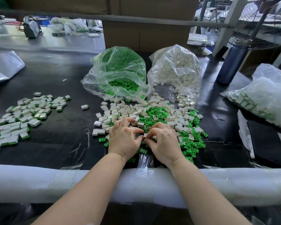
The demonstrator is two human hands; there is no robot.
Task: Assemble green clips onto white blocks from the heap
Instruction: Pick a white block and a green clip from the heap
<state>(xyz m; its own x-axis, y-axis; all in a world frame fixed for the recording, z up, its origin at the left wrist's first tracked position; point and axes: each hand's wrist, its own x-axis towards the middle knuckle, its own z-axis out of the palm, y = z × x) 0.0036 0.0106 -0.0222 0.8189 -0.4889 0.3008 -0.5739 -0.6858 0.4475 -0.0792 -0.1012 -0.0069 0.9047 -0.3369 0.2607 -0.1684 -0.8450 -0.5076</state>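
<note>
A mixed heap (154,116) of white blocks and green clips lies on the black table in front of me. My left hand (124,138) and my right hand (162,142) meet at the heap's near edge. Their fingertips pinch one small white block (145,135) between them. Whether a green clip sits in it is hidden by my fingers. A clear bag of green clips (118,72) and a clear bag of white blocks (177,69) stand open behind the heap. Finished blocks with green clips (23,117) lie spread at the left.
A padded white rail (55,181) runs along the table's near edge. A dark blue bottle (234,60) stands at the right, a bag of finished pieces (263,98) beside it. A cardboard box (146,34) sits behind the bags. A folded plastic bag (3,65) lies far left.
</note>
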